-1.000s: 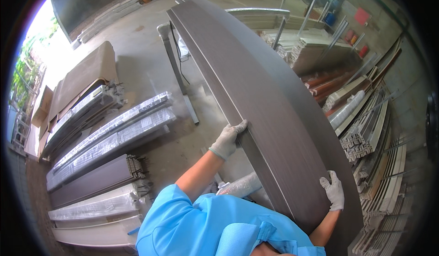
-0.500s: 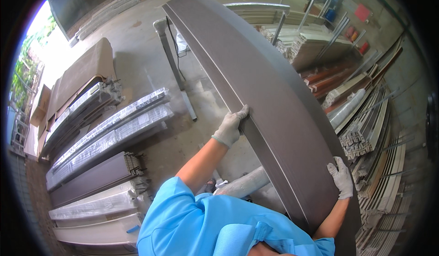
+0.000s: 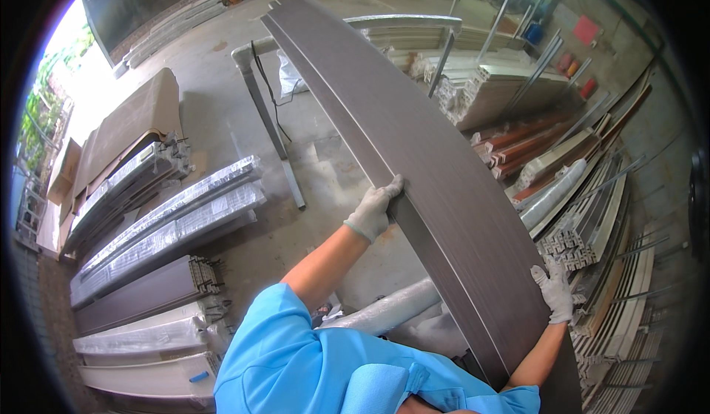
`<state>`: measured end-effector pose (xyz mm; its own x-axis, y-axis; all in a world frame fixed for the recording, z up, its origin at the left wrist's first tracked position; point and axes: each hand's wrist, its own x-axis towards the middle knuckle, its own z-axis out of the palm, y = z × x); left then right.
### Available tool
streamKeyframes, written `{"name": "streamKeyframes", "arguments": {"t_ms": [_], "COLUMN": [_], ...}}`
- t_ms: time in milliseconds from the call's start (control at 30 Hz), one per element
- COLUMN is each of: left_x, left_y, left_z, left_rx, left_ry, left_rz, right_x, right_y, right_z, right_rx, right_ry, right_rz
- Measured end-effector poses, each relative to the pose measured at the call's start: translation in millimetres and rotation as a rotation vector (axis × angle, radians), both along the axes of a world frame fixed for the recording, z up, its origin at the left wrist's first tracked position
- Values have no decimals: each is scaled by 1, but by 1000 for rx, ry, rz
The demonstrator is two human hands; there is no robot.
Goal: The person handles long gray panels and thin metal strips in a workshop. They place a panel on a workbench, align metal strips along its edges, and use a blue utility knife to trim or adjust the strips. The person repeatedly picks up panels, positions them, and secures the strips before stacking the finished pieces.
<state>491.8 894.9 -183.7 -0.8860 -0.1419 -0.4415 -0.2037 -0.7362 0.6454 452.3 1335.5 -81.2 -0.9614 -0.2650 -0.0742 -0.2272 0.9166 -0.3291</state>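
A long dark brown panel [image 3: 436, 177] stretches from the far middle of the view to the near right, beside my body. A thin pale line runs along it near its left edge, with a narrower brown strip outside that line. My left hand [image 3: 375, 208], in a pale work glove, is closed on the left edge, thumb on top; its other fingers are mostly hidden beneath. My right hand [image 3: 553, 290], gloved too, grips the right edge nearer to me, fingertips on the upper face.
A metal frame [image 3: 268, 107] stands under the panel's far end. Plastic-wrapped profiles [image 3: 174, 210] and brown profiles [image 3: 148, 290] lie in stacks to the left. White profiles [image 3: 492, 92] and more lengths [image 3: 573, 247] fill racks on the right. A wrapped roll [image 3: 388, 307] lies below the panel.
The panel's far end now sits lower in view and the panel looks narrower; the greyer strip along its right side no longer shows. Both hands stay on its edges, the right slightly nearer me.
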Motion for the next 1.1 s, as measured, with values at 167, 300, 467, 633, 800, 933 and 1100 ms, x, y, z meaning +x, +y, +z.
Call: {"name": "streamKeyframes", "arguments": {"t_ms": [167, 300, 467, 633, 800, 933, 1100], "left_x": [-14, -26, -44, -74, -94, -84, -37], "left_y": [1, -2, -13, -33, -56, -62, -117], "left_z": [10, 14, 7, 1, 4, 38, 119], "left_rx": [-39, -47, 1, -121, -224, -517, -1431], "left_ry": [-25, -84, -7, -44, -65, -148, -131], "left_rz": [-77, -58, -120, -166, -189, -280, -345], "right_x": [-24, -38, -57, -86, -102, -101, -106], "right_y": [10, 15, 15, 4, -21, -39, -41], "right_z": [-12, -20, -26, -36, -45, -43, -49], "right_rx": [-86, -134, -110, -151, -56, -53, -1], "right_ry": [-116, -152, -137, -93, -10, 12, 32], "right_rz": [26, 25, 4, 14, 5, 71, 159]}}
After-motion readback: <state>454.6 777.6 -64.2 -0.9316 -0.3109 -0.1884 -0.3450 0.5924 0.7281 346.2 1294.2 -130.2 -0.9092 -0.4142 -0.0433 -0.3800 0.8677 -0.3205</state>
